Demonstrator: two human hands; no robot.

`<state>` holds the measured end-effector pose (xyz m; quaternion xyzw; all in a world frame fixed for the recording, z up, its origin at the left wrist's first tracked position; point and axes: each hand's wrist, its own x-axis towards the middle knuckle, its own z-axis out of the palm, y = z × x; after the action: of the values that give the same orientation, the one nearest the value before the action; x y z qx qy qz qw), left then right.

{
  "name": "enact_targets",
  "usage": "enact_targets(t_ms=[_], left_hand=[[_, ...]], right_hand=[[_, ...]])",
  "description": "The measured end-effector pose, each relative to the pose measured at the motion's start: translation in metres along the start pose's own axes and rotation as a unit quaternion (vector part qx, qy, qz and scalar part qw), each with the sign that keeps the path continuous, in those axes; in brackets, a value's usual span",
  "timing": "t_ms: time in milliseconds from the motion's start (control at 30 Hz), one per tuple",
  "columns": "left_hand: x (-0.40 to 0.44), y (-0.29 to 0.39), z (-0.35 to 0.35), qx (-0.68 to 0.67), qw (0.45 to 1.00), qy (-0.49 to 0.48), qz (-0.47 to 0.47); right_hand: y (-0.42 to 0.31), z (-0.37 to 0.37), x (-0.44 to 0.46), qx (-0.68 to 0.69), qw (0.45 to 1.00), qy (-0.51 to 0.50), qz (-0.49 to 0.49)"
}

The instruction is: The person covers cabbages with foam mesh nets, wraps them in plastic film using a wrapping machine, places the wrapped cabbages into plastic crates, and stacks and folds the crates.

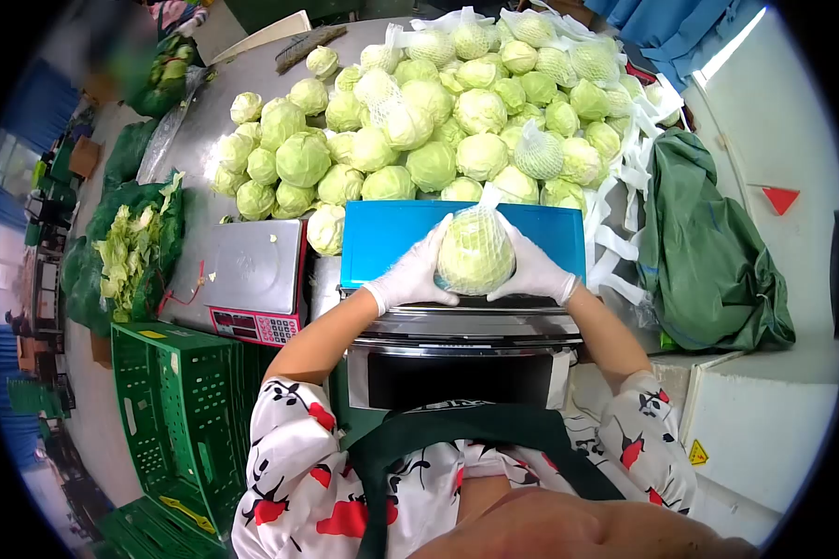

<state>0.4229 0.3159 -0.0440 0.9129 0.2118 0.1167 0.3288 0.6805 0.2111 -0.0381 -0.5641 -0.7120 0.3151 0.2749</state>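
Observation:
A pale green cabbage (pixel 476 250) in a white foam mesh net sits between my two hands, over a flat blue machine top (pixel 371 244). My left hand (pixel 414 272), in a white glove, is cupped round its left side. On the right side my right hand (pixel 535 268), also gloved in white, presses against it with the fingers curved. The tail of the net sticks up at the top of the cabbage. Directly behind the blue top lies a big heap of cabbages (pixel 432 166), a few of them in white nets.
Left of the machine stands a digital scale (pixel 252 270) with a red keypad. Green plastic crates (pixel 172 401) stand at the lower left, near a green net sack of leaf trimmings (pixel 132 252). White foam nets (pixel 615 244) and a green cloth (pixel 704 252) lie on the right.

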Motion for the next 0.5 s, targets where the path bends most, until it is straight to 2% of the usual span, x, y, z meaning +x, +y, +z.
enact_targets(t_ms=[33,67,167,200,233,333,367,433,467,500], left_hand=[[0.004,0.001,0.004,-0.105,0.993,-0.007,-0.049],[0.006,-0.005,0.011,-0.112,0.992,0.025,-0.042],[-0.003,-0.007,0.016,-0.356,0.93,0.05,-0.074],[-0.012,0.0,0.013,-0.355,0.926,0.055,-0.113],[-0.022,0.007,0.013,-0.341,0.932,0.062,-0.105],[-0.068,0.062,0.003,-0.502,0.837,-0.031,-0.216],[-0.085,0.075,0.0,-0.507,0.812,-0.114,-0.264],[-0.123,0.094,0.012,-0.536,0.766,-0.187,-0.303],[-0.142,0.098,0.022,-0.559,0.739,-0.214,-0.311],[-0.159,0.1,0.039,-0.592,0.715,-0.203,-0.312]], right_hand=[[-0.016,-0.003,0.01,0.125,0.992,-0.011,0.017],[-0.035,-0.01,0.009,0.181,0.983,-0.002,0.004],[-0.016,0.015,-0.006,0.264,0.957,0.054,0.105],[-0.014,0.026,-0.013,0.343,0.931,0.056,0.111],[-0.03,0.031,-0.024,0.391,0.907,0.056,0.143],[-0.083,0.038,-0.073,0.494,0.834,0.026,0.244],[-0.105,0.034,-0.095,0.486,0.809,-0.015,0.331],[-0.131,0.053,-0.137,0.499,0.788,-0.04,0.357],[-0.122,0.073,-0.162,0.487,0.776,-0.066,0.396],[-0.111,0.094,-0.182,0.473,0.762,-0.092,0.432]])
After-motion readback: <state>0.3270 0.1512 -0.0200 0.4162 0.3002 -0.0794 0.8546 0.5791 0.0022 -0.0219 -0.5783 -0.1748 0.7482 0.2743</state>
